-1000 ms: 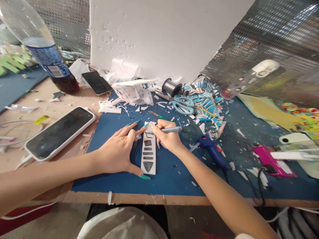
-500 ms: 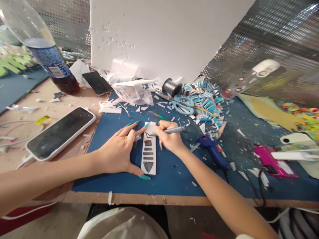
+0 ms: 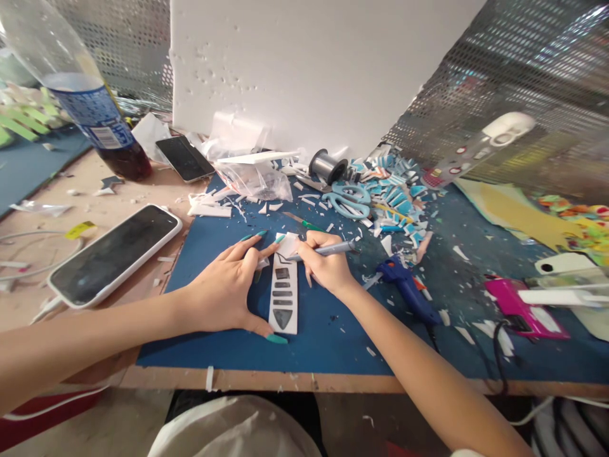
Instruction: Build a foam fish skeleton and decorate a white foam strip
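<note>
My right hand (image 3: pixel 329 268) is closed around a grey marker pen (image 3: pixel 339 247), its tip at the upper part of a narrow white strip (image 3: pixel 290 293). Dark shapes mark the strip: a triangle at the near end, several bars, and a thin angled line close to the pen tip. My left hand (image 3: pixel 223 289) lies spread on the strip's left side, thumb at the near end and index finger on a small white piece (image 3: pixel 287 244) at the far end. Part of the left fingers' underside is hidden. A green-handled craft knife (image 3: pixel 310 225) lies just beyond both hands.
Light-blue scissors (image 3: pixel 349 200), a wire spool (image 3: pixel 328 166) and heaped scraps (image 3: pixel 397 190) lie behind the hands. A blue glue gun (image 3: pixel 410 292) sits right of my forearm. Left are a white-cased phone (image 3: pixel 117 254), a darker phone (image 3: pixel 184 157) and a bottle (image 3: pixel 102 120).
</note>
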A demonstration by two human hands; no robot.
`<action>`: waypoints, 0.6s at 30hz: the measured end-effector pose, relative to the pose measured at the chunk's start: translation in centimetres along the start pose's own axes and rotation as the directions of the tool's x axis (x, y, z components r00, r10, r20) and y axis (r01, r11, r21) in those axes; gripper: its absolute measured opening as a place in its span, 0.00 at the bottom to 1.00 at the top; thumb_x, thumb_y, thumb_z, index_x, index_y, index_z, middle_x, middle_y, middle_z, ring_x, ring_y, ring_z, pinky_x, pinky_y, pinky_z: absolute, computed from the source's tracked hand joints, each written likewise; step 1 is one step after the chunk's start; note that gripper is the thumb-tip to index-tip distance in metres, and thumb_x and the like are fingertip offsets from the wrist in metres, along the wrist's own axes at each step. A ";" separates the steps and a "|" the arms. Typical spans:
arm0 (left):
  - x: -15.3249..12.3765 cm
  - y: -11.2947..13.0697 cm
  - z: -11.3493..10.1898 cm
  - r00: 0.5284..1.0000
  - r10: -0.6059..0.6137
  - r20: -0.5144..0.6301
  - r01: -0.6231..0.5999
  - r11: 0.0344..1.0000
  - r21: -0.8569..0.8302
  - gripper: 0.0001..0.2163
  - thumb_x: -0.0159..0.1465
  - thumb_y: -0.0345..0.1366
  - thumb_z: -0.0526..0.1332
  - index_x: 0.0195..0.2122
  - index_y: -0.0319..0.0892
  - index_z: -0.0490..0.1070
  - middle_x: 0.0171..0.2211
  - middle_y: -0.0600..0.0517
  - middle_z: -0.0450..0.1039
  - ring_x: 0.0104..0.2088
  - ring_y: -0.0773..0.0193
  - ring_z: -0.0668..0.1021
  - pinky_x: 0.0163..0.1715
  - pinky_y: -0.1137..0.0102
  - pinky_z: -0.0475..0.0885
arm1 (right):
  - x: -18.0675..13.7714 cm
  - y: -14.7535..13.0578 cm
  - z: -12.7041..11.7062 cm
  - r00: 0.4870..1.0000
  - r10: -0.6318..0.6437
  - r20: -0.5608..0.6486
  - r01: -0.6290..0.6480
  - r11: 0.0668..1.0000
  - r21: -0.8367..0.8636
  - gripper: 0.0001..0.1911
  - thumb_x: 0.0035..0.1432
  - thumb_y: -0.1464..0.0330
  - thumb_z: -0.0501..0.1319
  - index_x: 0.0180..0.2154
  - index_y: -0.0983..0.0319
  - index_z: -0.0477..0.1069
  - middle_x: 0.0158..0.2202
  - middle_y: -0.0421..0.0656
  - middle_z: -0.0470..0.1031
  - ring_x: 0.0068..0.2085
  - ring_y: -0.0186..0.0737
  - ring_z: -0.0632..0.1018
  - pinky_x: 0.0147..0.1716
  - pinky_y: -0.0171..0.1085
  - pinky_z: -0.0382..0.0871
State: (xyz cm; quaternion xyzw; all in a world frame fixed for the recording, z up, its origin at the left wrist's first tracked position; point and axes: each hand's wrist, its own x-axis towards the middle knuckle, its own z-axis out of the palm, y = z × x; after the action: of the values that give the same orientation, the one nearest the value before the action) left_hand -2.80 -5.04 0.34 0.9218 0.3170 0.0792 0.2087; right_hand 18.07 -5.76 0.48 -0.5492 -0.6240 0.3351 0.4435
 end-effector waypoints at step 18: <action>-0.1 -0.1 0.0 1.000 0.008 -0.002 -0.008 1.000 -0.013 0.56 0.43 0.69 0.59 0.65 0.40 0.43 0.65 0.41 0.53 0.67 0.43 0.49 0.62 0.54 0.53 | -0.1 0.6 -0.1 0.992 0.049 -0.118 -0.050 0.999 -0.008 0.22 0.56 0.67 0.57 0.16 0.58 0.47 0.11 0.33 0.53 0.13 0.29 0.60 0.14 0.32 0.49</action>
State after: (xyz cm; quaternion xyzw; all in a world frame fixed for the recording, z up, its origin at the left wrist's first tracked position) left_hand -2.88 -5.02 0.31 0.9216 0.3130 0.0830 0.2142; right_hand 18.36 -5.81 -0.01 -0.5858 -0.5849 0.3096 0.4679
